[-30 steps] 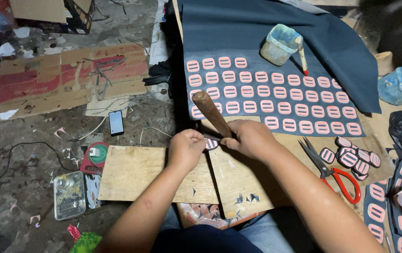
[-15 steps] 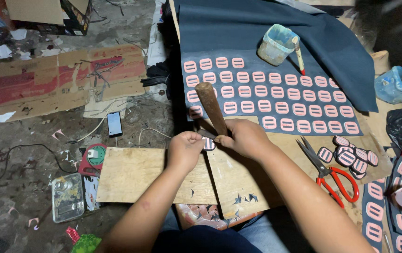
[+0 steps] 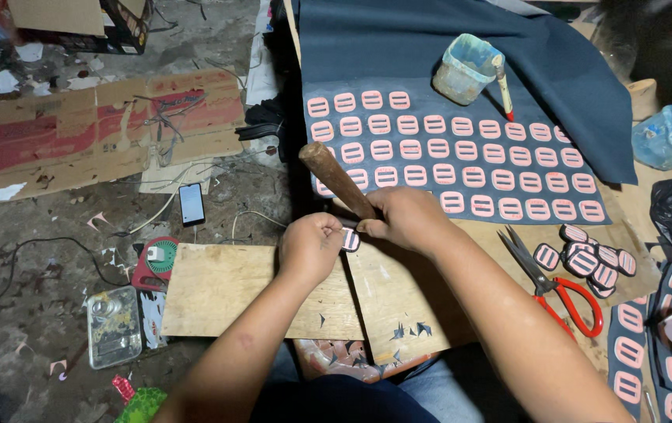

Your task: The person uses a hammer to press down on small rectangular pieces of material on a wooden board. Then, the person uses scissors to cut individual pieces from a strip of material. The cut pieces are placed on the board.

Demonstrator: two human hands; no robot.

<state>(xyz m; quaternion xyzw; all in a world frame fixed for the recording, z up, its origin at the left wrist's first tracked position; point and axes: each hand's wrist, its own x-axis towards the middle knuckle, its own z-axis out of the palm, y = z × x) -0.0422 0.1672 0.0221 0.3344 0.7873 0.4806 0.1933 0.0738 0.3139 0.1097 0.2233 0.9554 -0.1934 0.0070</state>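
On the wooden board (image 3: 250,290) across the lap, the left hand (image 3: 311,247) is curled closed, pinching a small pink-and-dark cut patch (image 3: 351,239) against the wood. Just beside it, the right hand (image 3: 408,219) is clenched around a wooden-handled tool (image 3: 336,179), its handle tilted up to the left. Red-handled scissors (image 3: 559,286) lie to the right. Farther off, rows of pink patches (image 3: 461,153) cover dark blue fabric (image 3: 430,39), beside a plastic cup (image 3: 463,69).

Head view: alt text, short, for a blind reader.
The left hand pinches a small pink-and-dark patch on a wooden board while the right hand grips a wooden handle. Beyond lie a dark cloth with rows of pink patches, and red-handled scissors.
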